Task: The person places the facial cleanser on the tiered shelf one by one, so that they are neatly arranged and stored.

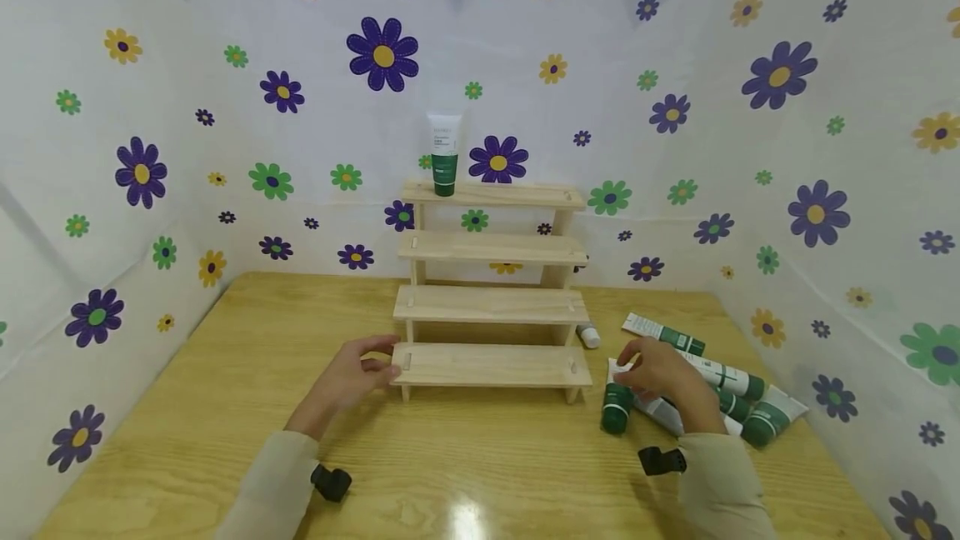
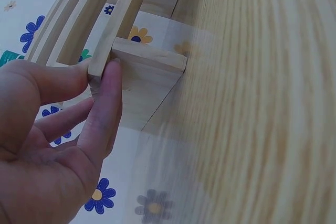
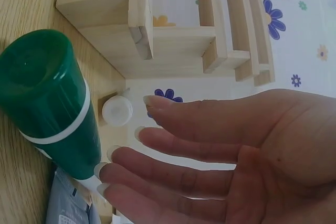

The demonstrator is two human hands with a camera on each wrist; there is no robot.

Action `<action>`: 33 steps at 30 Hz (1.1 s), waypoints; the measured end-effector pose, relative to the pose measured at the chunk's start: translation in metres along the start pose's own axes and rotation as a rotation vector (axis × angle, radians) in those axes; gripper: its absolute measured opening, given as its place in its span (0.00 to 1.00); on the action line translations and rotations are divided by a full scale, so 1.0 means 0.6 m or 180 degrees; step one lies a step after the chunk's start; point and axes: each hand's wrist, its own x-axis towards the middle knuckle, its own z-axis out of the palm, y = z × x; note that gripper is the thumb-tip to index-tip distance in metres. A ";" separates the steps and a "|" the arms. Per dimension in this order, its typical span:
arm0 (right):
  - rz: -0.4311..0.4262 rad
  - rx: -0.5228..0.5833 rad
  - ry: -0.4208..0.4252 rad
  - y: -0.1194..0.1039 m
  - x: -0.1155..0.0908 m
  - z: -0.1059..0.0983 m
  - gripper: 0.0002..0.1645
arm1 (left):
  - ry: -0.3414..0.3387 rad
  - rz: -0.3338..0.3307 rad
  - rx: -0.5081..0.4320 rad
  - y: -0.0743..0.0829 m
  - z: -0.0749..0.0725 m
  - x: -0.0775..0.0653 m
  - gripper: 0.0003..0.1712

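Observation:
A four-step wooden display stand [image 1: 491,304] is on the table. My left hand [image 1: 358,373] pinches the left end of its lowest board [image 2: 118,30] between thumb and fingers. A white and green squeeze tube [image 1: 444,155] stands cap down on the left part of the top step. To the right of the stand, my right hand [image 1: 660,369] hovers over a tube with a dark green cap [image 1: 617,407]. In the right wrist view its fingers [image 3: 173,171] are relaxed and spread from the thumb, beside that green tube [image 3: 50,98], with nothing between them.
Several more tubes [image 1: 723,373] lie in a loose pile at the table's right, some overlapping. A white-capped tube [image 1: 588,335] lies partly hidden by the stand's right side. Flower-printed cloth [image 1: 480,40] closes off the back and both sides of the wooden table [image 1: 420,473].

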 end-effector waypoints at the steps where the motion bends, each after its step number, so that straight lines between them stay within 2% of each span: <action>1: -0.0007 -0.0017 -0.0003 0.001 0.000 0.000 0.19 | 0.0003 0.0003 0.0001 0.001 -0.001 0.001 0.32; 9: 0.0039 -0.0354 0.0081 0.012 0.002 0.009 0.26 | -0.0013 -0.0001 0.0049 -0.005 -0.004 0.005 0.33; 19: 0.0214 -0.0244 -0.0041 0.015 0.007 0.013 0.36 | 0.0036 -0.0081 0.0046 -0.006 -0.002 0.008 0.32; 24: 0.0190 -0.0243 -0.0070 0.012 0.011 0.018 0.46 | 0.0058 -0.0066 0.0074 -0.003 -0.004 0.007 0.32; 27: 0.0241 -0.0260 -0.0120 0.010 0.013 0.021 0.45 | 0.0035 -0.0042 0.0063 -0.002 -0.004 0.007 0.32; 33: 0.0329 -0.0142 -0.0180 0.009 0.016 0.026 0.32 | 0.0016 -0.0060 0.0023 -0.001 -0.002 0.007 0.32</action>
